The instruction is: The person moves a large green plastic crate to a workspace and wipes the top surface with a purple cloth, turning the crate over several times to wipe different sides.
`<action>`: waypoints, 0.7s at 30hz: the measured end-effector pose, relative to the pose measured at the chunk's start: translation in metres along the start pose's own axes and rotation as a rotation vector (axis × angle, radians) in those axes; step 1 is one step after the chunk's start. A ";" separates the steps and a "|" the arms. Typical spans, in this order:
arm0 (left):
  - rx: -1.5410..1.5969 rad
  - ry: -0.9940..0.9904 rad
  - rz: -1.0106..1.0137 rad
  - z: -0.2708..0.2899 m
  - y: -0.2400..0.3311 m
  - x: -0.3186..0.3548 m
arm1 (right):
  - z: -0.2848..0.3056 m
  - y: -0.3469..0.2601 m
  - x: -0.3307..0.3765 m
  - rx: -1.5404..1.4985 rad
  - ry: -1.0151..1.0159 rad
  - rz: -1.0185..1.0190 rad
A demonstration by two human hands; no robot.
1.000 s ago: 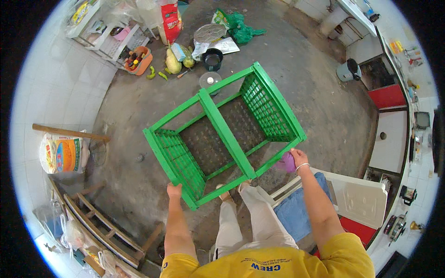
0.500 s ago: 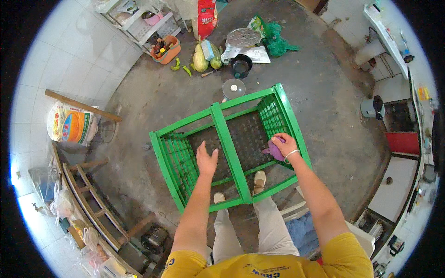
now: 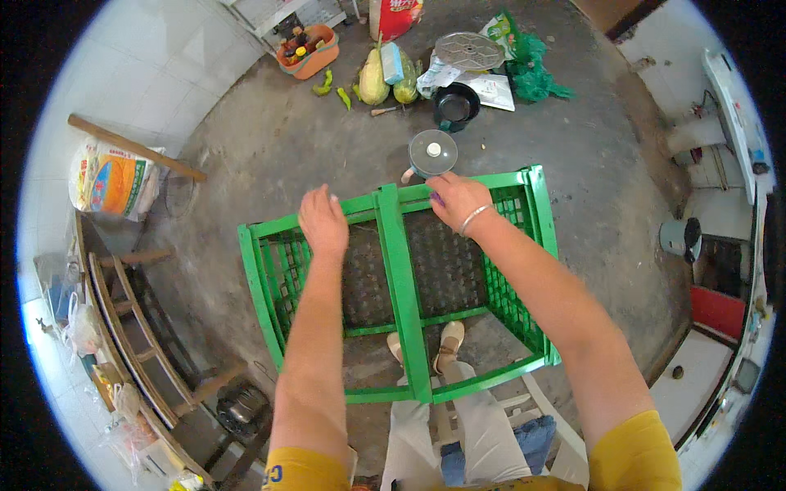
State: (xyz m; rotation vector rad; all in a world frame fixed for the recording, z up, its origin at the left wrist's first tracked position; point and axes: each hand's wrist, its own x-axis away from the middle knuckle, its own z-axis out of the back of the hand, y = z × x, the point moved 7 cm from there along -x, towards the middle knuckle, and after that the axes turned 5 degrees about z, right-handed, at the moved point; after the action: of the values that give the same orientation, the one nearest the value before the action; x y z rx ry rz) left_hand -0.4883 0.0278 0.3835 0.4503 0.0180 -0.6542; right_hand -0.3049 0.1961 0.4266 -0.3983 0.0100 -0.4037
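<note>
The grey floor (image 3: 606, 180) is occupied by a black pot (image 3: 456, 105), a yellowish squash (image 3: 374, 79), green peppers (image 3: 324, 83), an orange basin (image 3: 313, 60) and a green plastic bag (image 3: 534, 72); the green rack (image 3: 401, 278) is apparently supported by it too.

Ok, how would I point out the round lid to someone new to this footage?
Find the green frame across the middle of the view. Just beyond its far bar, past the right hand, is the round lid. A pale knob marks its centre, unlike the open black pot beyond it.
</note>
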 end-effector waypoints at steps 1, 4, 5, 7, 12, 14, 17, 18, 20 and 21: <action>0.004 -0.028 0.018 0.001 -0.006 -0.015 | -0.008 -0.001 -0.013 0.033 -0.024 0.045; 0.027 -0.085 -0.077 -0.017 -0.014 -0.035 | -0.048 0.000 -0.039 0.186 -0.424 -0.039; 0.046 -0.123 -0.100 -0.024 -0.014 -0.036 | -0.061 0.001 -0.042 0.228 -0.549 -0.083; 0.021 -0.215 -0.030 -0.037 -0.004 -0.030 | -0.068 -0.004 -0.048 0.282 -0.527 -0.160; -0.235 -0.313 -0.013 -0.049 0.002 -0.028 | -0.073 0.000 -0.060 0.258 -0.711 -0.275; -0.261 -0.335 0.003 -0.049 -0.002 -0.031 | -0.075 -0.002 -0.066 0.284 -0.725 -0.244; -0.255 -0.318 -0.005 -0.048 -0.003 -0.030 | -0.078 0.003 -0.065 0.301 -0.719 -0.174; -0.271 -0.347 0.016 -0.048 -0.005 -0.032 | -0.076 0.000 -0.066 0.308 -0.731 -0.150; -0.273 -0.336 0.011 -0.050 -0.001 -0.030 | -0.072 0.002 -0.063 0.312 -0.719 -0.130; -0.273 -0.297 -0.020 -0.053 0.001 -0.027 | -0.072 0.006 -0.058 0.292 -0.693 -0.131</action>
State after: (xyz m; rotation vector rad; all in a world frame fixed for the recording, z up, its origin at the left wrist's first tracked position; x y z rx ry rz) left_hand -0.5024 0.0658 0.3399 0.0870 -0.1682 -0.7219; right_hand -0.3623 0.1970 0.3540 -0.2332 -0.7449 -0.3728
